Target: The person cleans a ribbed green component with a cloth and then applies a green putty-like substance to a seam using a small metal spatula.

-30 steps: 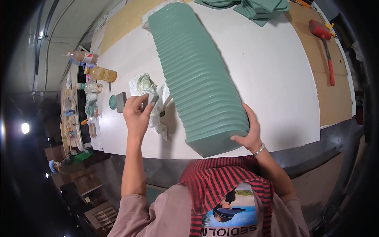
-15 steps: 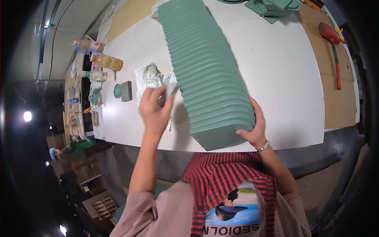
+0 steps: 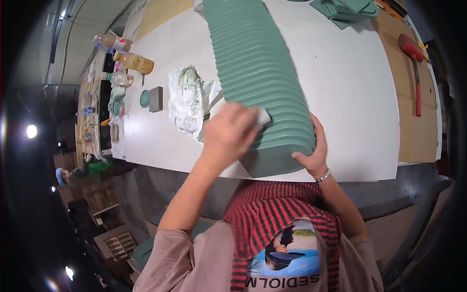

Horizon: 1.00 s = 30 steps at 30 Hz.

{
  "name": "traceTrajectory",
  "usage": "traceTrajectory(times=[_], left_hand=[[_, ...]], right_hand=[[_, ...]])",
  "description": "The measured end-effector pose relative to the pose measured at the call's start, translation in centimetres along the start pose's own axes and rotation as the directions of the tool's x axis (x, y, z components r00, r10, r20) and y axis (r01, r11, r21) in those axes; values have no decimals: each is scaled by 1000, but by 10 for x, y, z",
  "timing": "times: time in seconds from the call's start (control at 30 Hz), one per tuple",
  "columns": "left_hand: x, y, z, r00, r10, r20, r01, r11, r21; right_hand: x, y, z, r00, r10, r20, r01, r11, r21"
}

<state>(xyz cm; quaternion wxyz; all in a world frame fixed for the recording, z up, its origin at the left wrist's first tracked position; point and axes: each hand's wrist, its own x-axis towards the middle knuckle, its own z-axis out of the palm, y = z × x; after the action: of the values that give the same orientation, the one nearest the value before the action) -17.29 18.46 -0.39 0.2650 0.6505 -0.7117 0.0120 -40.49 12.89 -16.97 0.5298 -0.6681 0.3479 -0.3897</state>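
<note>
A long row of overlapping green panels with rounded ends (image 3: 262,80) runs from the table's near edge toward the far side. My left hand (image 3: 229,129) is closed on a small light-grey block (image 3: 264,117) and holds it over the left part of the row, near its close end. The hand is slightly smeared by motion, and most of the block is hidden in the fingers. On the row's near right corner rests my right hand (image 3: 314,153), its thumb on the front panel's face and its fingers along the right side.
Crumpled white cloth (image 3: 187,104) lies left of the row, with a grey block (image 3: 155,99) and a round green piece (image 3: 145,99) farther left. Bottles (image 3: 134,62) stand at the left edge. A red mallet (image 3: 411,48) and loose green pieces (image 3: 343,12) lie to the right.
My left hand has moved right with the small block, from beside the row to over it. My right hand keeps its hold on the corner. The view has shifted slightly.
</note>
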Motion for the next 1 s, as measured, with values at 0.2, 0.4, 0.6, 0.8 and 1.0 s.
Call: traceTrajectory(times=[0.2,0.4,0.6,0.8,1.0], left_hand=[[-34,-45,-25,899,-416,-136,432,894,119],[-37,2,-17,972,-235,16,235,971,-48],[-53,-13,-35,923,-374,-95,379,924,51],[-63,-15,-41,937,-348,-23,347,920,182],[-42,18,-22,982,-186,6,187,982,-15]], right_hand=[[3,-4,-1,1000,-6,-4,6,1000,8],[4,-3,1,1000,-26,8,26,1000,-1],[5,-6,1,1000,-16,2,16,1000,4],[5,-2,1,1000,-22,2,22,1000,15],[4,0,2,1000,-25,3,25,998,50]])
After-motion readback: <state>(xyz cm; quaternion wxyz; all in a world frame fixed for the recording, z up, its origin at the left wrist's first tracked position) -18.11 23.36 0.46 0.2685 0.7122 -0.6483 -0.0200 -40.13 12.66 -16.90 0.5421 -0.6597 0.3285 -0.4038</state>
